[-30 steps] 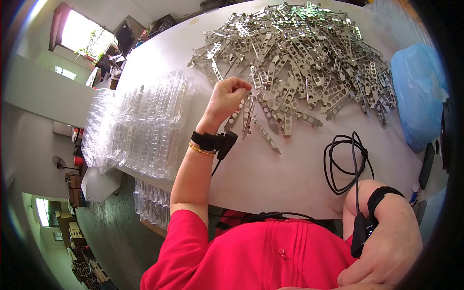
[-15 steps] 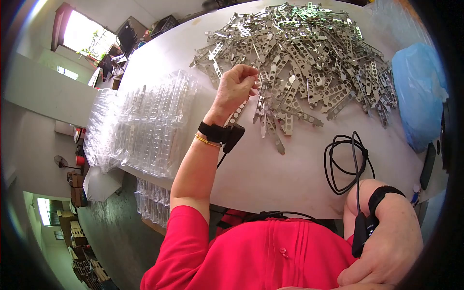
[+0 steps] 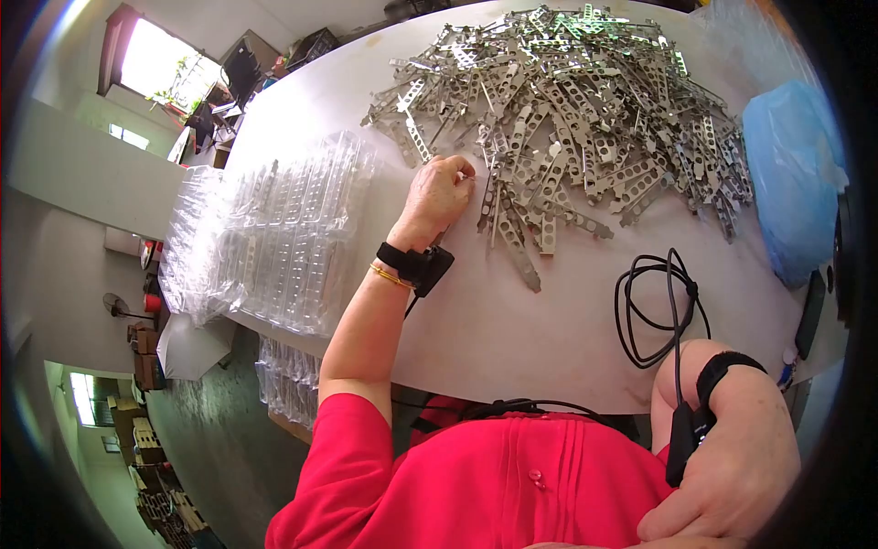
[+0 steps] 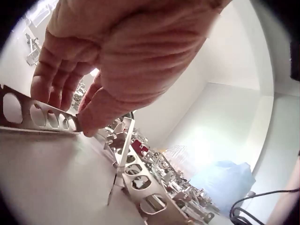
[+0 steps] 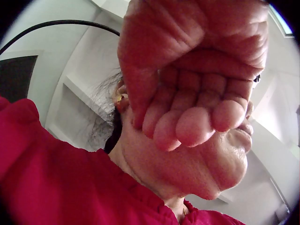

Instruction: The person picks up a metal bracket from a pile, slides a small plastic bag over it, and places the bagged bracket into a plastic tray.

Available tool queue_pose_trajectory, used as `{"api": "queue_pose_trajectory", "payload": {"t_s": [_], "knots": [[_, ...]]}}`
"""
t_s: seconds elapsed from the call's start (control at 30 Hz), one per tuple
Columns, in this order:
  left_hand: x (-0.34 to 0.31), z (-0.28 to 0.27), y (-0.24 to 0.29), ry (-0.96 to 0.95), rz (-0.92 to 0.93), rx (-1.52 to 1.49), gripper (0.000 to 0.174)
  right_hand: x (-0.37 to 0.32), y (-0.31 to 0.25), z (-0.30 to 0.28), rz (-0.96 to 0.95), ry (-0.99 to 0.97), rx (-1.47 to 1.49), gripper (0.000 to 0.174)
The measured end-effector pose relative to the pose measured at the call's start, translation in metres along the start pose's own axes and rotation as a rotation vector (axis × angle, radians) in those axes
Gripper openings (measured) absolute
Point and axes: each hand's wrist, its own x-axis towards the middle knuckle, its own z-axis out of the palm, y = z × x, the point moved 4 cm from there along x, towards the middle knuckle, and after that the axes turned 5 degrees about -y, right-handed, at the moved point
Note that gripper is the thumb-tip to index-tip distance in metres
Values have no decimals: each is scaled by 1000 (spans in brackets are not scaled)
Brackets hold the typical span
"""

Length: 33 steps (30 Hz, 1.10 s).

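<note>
So my left hand [image 4: 131, 51] has thumb and fingertips pinched narrow on the end of one perforated metal strip [image 4: 26, 115]. It's just pulled back a bit from the heap [image 3: 585, 110] along the tabletop's [image 3: 530, 348] far edge, so I reckon this piece is free of the tangle. Clear plastic trays [image 3: 283, 242] sit by the left edge. Right hand's [image 5: 192, 89] just idling, loosely curled, nothing visible in it.

A red top [image 3: 457, 485] is showing front pleats [image 3: 512, 467] and a button [image 3: 536, 475]. Both wrists [image 3: 412, 236] are wearing black straps [image 3: 401, 260] and cabled black boxes [image 3: 436, 272]; a gold bracelet [image 3: 391, 276] is circling the left one.
</note>
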Motion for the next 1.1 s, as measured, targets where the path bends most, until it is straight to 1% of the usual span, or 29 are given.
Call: {"api": "queue_pose_trajectory", "payload": {"t_s": [0.03, 0.1, 0.2, 0.27, 0.3, 0.37, 0.4, 0.43, 0.5, 0.53, 0.57, 0.63, 0.67, 0.7, 0.73, 0.77, 0.8, 0.83, 0.9, 0.93, 0.97, 1.0, 1.03, 1.07, 1.1], "knots": [[0, 1, 0, -4, -11, -43, 22, -2, -1, 2, 1, 1, -1, 14], [2, 1, 0, -11, -21, -87, 19, -9, -3, 9, 55, -61, -83, 22], [4, -4, -5, 10, -13, -70, 16, -10, -4, 8, 57, -58, -75, 21], [5, -12, -9, 127, 83, -15, 12, -10, -4, 7, 57, -55, -67, 19], [6, -14, -13, 126, 83, -15, 12, -10, -5, 6, 57, -54, -62, 19], [4, -27, -15, 234, 62, -18, 9, -9, -5, 4, 57, -51, -54, 18], [4, -32, -16, 265, 87, 8, 7, -8, -5, 4, 57, -50, -49, 17], [3, -37, -18, 264, 87, 7, 7, -8, -5, 3, 58, -48, -45, 17], [3, -48, -25, 240, 21, -91, 5, -6, -4, 2, 58, -47, -36, 16], [0, -53, -25, 198, -18, -127, 5, -5, -4, 1, 59, -47, -32, 16], [-4, -58, -19, 200, -17, -128, 5, -4, -4, 1, 60, -47, -29, 16], [-12, -63, -7, 119, -82, -553, 6, 0, -3, 0, 69, -57, -32, 16], [-16, -64, 0, 86, -92, -635, 9, 1, -4, -2, -33, -41, -67, 9], [-19, -62, 1, 97, -82, -644, 9, 3, -6, -3, -131, -29, -101, 8], [-21, -57, 3, 58, -75, -813, 11, 3, -3, -2, -117, -46, -107, 8], [-23, -53, 7, 16, -63, -982, 12, 3, -3, -1, -178, -16, -121, 13], [-24, -48, 10, -18, -94, -1051, 15, 4, -4, -2, -240, 14, -136, 20], [-25, -45, 14, -7, -75, -1065, 15, 5, -4, -3, -224, -4, -143, 20], [-27, -31, 20, -139, -125, -1313, 13, 5, -6, -6, -200, -16, -161, 26], [-27, -24, 20, -186, -96, -1394, 13, 4, -8, -10, -188, -29, -167, 26], [-27, -22, 23, -181, -81, -1401, 13, 2, -9, -18, -146, -61, -239, 18], [-28, -18, 26, -219, -119, -1452, 13, 0, -10, -27, -107, -91, -311, 16], [-29, -15, 30, -261, -159, -1500, 12, -1, -10, -35, -68, -117, -383, 22], [-29, -14, 33, -283, -176, -1504, 12, -2, -11, -46, -63, -119, -389, 22], [-29, -14, 34, -288, -167, -1506, 12, -3, -7, -61, 44, -90, -384, 18]]}}
